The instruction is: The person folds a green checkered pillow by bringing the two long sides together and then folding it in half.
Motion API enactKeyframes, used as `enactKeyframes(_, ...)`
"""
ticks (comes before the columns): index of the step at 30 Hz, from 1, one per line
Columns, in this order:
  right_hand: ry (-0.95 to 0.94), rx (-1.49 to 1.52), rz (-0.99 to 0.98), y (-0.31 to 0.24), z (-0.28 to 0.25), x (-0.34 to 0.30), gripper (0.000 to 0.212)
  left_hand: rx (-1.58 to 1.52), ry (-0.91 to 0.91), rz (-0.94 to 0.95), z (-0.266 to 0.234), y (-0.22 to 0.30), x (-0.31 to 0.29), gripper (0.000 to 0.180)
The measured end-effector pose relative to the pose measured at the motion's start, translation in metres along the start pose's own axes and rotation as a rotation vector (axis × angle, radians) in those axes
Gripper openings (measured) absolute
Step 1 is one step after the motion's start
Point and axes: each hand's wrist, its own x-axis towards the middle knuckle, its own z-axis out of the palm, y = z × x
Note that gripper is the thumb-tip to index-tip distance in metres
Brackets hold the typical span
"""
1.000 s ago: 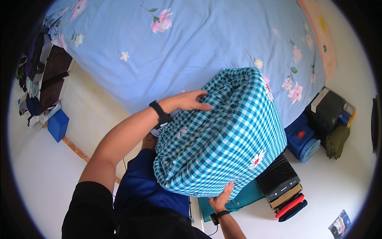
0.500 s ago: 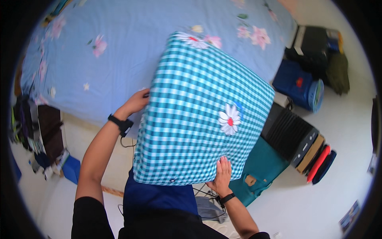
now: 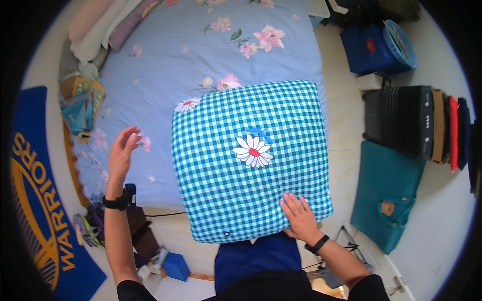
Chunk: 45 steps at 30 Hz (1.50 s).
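Observation:
A plump square cushion in teal-and-white checks, with daisy prints, lies tilted in front of me. Its far part overlaps the bed and its near edge sits at my lap. My right hand grips the near right edge, fingers flat on top and thumb out of sight below. To the left of the cushion, my left hand hovers over the bedsheet, touching nothing, its fingers loosely bent and apart. A black band circles each wrist. The cushion's underside is hidden.
On the right stand a black ridged case, a teal bag and a blue box. Folded bedding lies at the bed's far left corner. A blue banner hangs at left. A small blue box sits near the floor.
My left hand has let go of the cushion's left side and moved away to the left. The cushion has turned and lies squarer before me. The view has swung left.

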Motion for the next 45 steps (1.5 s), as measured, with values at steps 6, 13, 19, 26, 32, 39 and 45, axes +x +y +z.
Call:
enactKeyframes(6, 0.048, 0.046, -0.008, 0.001, -0.01, 0.004, 0.1, 0.395, -0.606, 0.098, 0.097, 0.113, 0.06, 0.091)
enactKeyframes(13, 0.187, 0.152, -0.011, 0.006, -0.019, 0.007, 0.067, 0.804, -0.757, 0.228, 0.232, 0.154, 0.116, 0.12)
enactKeyframes(19, 0.25, 0.094, 0.002, 0.014, -0.017, 0.014, 0.059, 0.712, -0.79, 0.109, 0.281, 0.165, 0.184, 0.134)
enactKeyframes(26, 0.375, 0.055, -0.004, 0.024, -0.008, 0.016, 0.049, 0.688, -0.862, 0.009, 0.306, 0.179, 0.204, 0.133)
enactKeyframes(32, 0.343, 0.043, 0.002, 0.024, -0.001, 0.011, 0.053, 0.826, -0.76, 0.111, 0.317, 0.159, 0.184, 0.104)
enactKeyframes(39, 0.841, 1.128, 0.477, 0.056, -0.048, -0.03, 0.023, 0.746, -0.754, 0.057, 0.309, 0.158, 0.206, 0.108)
enactKeyframes(45, 0.928, 1.492, 1.269, 0.087, 0.075, -0.073, 0.009, 0.765, -0.822, 0.044, 0.32, 0.154, 0.214, 0.11)
